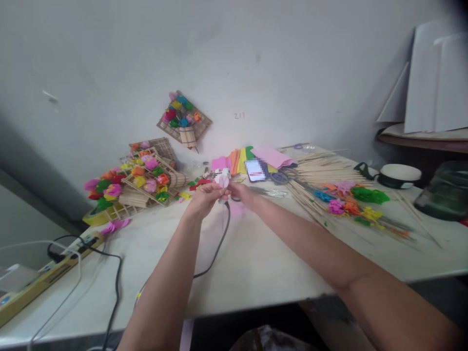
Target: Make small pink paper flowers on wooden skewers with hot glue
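Against a grey wall (310, 73), above a pale surface (263, 263), the left hand (205, 198) pinches a pale-pink petal piece (222, 182) between both hands; the right hand's (241, 195) grip I cannot tell. Probably light, soft, easily creased paper, best held low at its base

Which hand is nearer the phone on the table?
Right. The right hand is close in front of the phone, slightly to its left; the left hand is farther to the left, pinching a pale pink piece.

Bare hands (204, 199), slender bare forearms (163, 275), pale garment (268, 339) with brownish patches
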Available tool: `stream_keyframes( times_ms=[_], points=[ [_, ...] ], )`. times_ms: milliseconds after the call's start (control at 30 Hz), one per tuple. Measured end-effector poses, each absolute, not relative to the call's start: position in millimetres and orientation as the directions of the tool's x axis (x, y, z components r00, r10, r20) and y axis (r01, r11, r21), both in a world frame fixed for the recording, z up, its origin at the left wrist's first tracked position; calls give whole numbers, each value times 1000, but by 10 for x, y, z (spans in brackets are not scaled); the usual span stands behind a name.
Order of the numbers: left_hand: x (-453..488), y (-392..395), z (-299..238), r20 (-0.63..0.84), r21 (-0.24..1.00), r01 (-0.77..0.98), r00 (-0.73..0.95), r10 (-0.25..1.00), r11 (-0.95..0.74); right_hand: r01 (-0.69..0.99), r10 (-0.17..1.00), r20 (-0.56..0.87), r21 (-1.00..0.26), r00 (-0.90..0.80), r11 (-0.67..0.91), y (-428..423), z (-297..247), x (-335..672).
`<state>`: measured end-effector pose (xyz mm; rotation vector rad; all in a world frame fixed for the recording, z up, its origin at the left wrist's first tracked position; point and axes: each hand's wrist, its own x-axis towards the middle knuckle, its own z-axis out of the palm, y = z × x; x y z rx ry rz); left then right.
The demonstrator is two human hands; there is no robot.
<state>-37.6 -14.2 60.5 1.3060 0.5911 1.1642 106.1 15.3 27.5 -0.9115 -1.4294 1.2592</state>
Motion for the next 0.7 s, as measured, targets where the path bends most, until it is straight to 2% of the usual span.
stream_keyframes(
  times_ms=[67, 167, 233, 300, 367, 467, 567, 700],
  points=[
    [-395, -107, 596, 245, 941, -311, 360, 900, -132, 49, 953, 228, -969, -197, 242, 287, 282, 1194],
    [-436, -65, 571, 223, 950, -288, 360, 906, -119, 432, 956, 272, -853, -108, 291, 548, 309, 1398],
    [-462, -50, 549, 209, 957, -264, 357, 911, -116, 715, 947, 302, -638, -106, 284, 728, 326, 1485],
    [-482, -47, 523, 188, 965, -240, 355, 916, -105, 891, 939, 309, -370, -150, 264, 892, 332, 1509],
    [-498, -53, 495, 168, 970, -225, 356, 919, -90, 955, 933, 290, -139, -215, 264, 1037, 319, 1481],
    [-528, -69, 453, 133, 977, -206, 357, 925, -60, 961, 926, 257, 65, -277, 269, 1240, 252, 1404],
    [-564, -82, 418, 102, 978, -207, 347, 932, -30, 955, 921, 261, 147, -288, 257, 1442, 148, 1354],
    [-597, -87, 385, 87, 977, -214, 358, 930, -9, 943, 909, 262, 174, -323, 285, 1659, 38, 1329]
  ],
)
